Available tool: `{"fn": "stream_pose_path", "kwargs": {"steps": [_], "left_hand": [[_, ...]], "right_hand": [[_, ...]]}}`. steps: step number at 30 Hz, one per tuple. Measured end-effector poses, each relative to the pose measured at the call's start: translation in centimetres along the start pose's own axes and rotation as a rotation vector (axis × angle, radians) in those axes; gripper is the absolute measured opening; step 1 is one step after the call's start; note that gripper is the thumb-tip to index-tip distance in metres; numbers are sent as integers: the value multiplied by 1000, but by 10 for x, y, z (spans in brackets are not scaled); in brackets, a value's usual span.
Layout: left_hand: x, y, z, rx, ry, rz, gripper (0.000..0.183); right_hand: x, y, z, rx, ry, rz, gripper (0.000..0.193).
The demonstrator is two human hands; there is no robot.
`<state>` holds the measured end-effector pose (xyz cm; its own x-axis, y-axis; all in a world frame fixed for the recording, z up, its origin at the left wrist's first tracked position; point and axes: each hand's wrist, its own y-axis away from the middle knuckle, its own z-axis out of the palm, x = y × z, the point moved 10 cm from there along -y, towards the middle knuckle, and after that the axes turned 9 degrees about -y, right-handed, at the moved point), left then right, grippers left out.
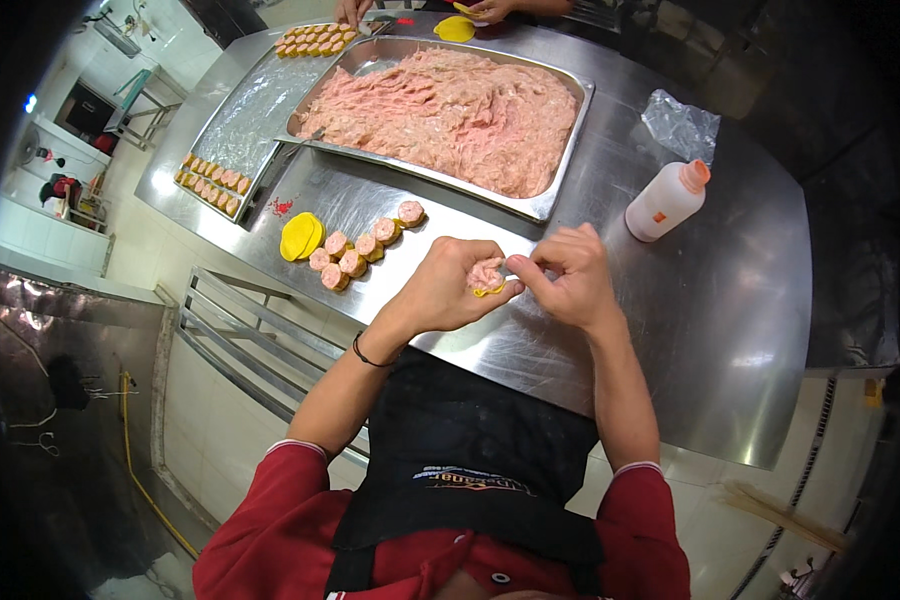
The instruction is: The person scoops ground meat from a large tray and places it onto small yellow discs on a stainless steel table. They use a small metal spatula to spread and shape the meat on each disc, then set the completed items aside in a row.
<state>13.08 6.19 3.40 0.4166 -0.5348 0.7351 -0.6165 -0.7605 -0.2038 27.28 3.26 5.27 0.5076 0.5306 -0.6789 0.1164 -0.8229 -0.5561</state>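
— What is showing along the steel table [730,300], left to right?

— At far left a flat tray [245,115] is carrying rows of finished dumplings at both ends. Beside it a deep steel pan [560,165] is holding a mound of pink minced filling [450,115]. In front, a stack of yellow wrappers [300,236] is lying just beside a cluster of filled dumplings [355,250].

— And the hands?

— The left hand [445,285] is curling shut around a half-made dumpling [486,276], pink filling in a yellow wrapper, held over the table's near edge. The right hand [565,275] is touching it, fingers pinched at the filling; whether they are gripping a tool cannot be told.

— Any packaging?

— To the right, a white plastic bottle [666,201] with an orange cap and a small orange label is standing near a crumpled clear bag [682,124].

— The room?

— White tiled walls are surrounding the table; another person's hands [350,10] are working at the far edge.
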Motion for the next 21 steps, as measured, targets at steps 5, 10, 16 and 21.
{"fn": "stream_pose_path", "kwargs": {"steps": [5, 10, 16, 21], "left_hand": [[-6, 0, -16, 126, -24, -1, 33], [-3, -7, -16, 176, -35, 69, 32], [1, -10, -7, 136, -143, 63, 35], [8, -15, -7, 109, -124, 111, 42]], "right_hand": [[20, 2, -29, 116, -48, 168, 35], [31, 10, 0, 12, -247, 323, 37], [23, 11, -4, 177, -70, 184, 41], [20, 12, -5, 230, -92, 156, 37]]}}
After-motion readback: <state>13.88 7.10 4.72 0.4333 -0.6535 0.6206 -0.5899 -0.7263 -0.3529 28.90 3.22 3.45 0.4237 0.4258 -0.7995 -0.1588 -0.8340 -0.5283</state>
